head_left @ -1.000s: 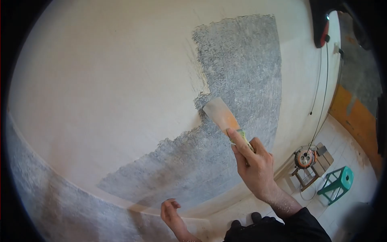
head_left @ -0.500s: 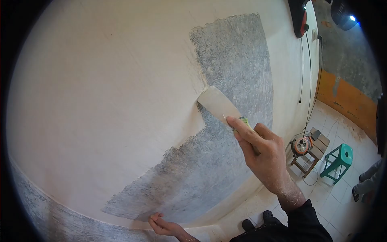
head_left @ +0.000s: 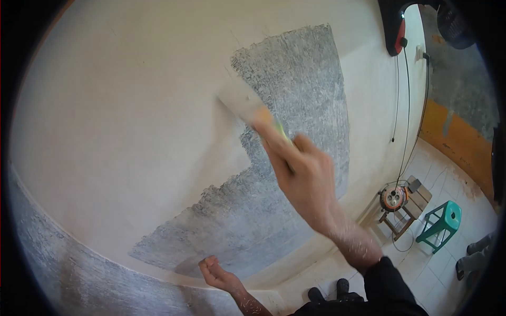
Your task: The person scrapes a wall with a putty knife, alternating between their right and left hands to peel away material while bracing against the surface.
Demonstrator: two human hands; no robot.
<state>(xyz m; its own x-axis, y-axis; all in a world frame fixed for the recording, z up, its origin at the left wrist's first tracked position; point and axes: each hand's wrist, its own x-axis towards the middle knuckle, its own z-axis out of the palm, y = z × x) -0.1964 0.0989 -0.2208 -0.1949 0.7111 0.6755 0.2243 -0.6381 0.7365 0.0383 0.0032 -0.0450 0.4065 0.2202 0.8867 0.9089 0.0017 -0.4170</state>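
Observation:
My right hand (head_left: 308,181) is wrapped round the handle of a putty knife (head_left: 240,101), its index finger stretched along toward the blade. The wide blade lies at the left border of a grey, rough patch (head_left: 303,79) of the wall, over the pale coating (head_left: 116,116). Motion blurs the blade and fingers. White flecks cover my right wrist. Low down, in front of the patch's bottom edge, my left hand (head_left: 217,275) is closed with curled fingers, and nothing shows in it.
Cables hang down the right wall to a cable reel (head_left: 393,198) on a small wooden stool (head_left: 417,200). Beside it stands a green plastic stool (head_left: 448,218). Another person's leg (head_left: 477,258) shows at the far right. Grey wall (head_left: 68,263) continues at lower left.
My right hand has moved the putty knife up and left, from the patch's inner notch onto the pale coating. My left hand has shifted slightly up and right. The view has tilted a little.

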